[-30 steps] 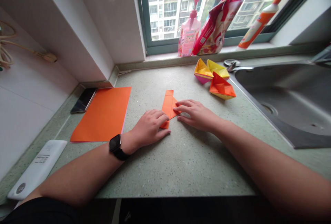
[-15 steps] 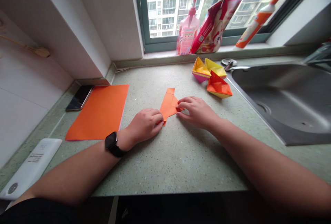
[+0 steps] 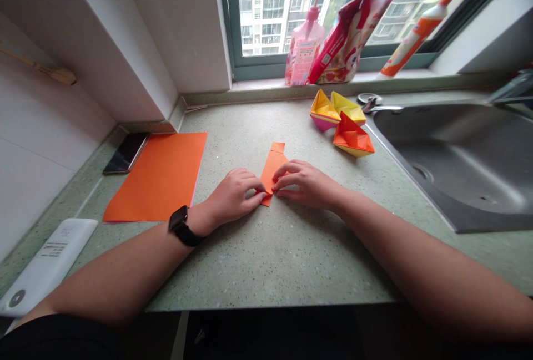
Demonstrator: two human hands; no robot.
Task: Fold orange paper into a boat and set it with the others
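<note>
A folded piece of orange paper [image 3: 273, 163] lies on the speckled green counter in front of me, its narrow strip pointing away. My left hand [image 3: 238, 196] pinches its near left edge between thumb and fingers. From the other side, my right hand [image 3: 306, 182] has its fingertips closed on the paper's near right part, close to the left fingertips. The fingers cover some of the folds. Beyond my right hand sit three folded paper boats: a yellow and pink one [image 3: 325, 111], a yellow one [image 3: 348, 109] and a red-orange one [image 3: 353, 137].
Flat orange sheets [image 3: 160, 177] lie at the left, touching a black phone [image 3: 126, 153]. A white power bank [image 3: 52, 263] is near my left forearm. The steel sink [image 3: 458, 166] is at the right. A pink pump bottle [image 3: 305, 49] and a red bag [image 3: 352, 33] stand on the sill.
My right hand has moved left along the folded paper, toward my left fingertips. The paper's near end has shifted slightly, and the view has tilted a little.
</note>
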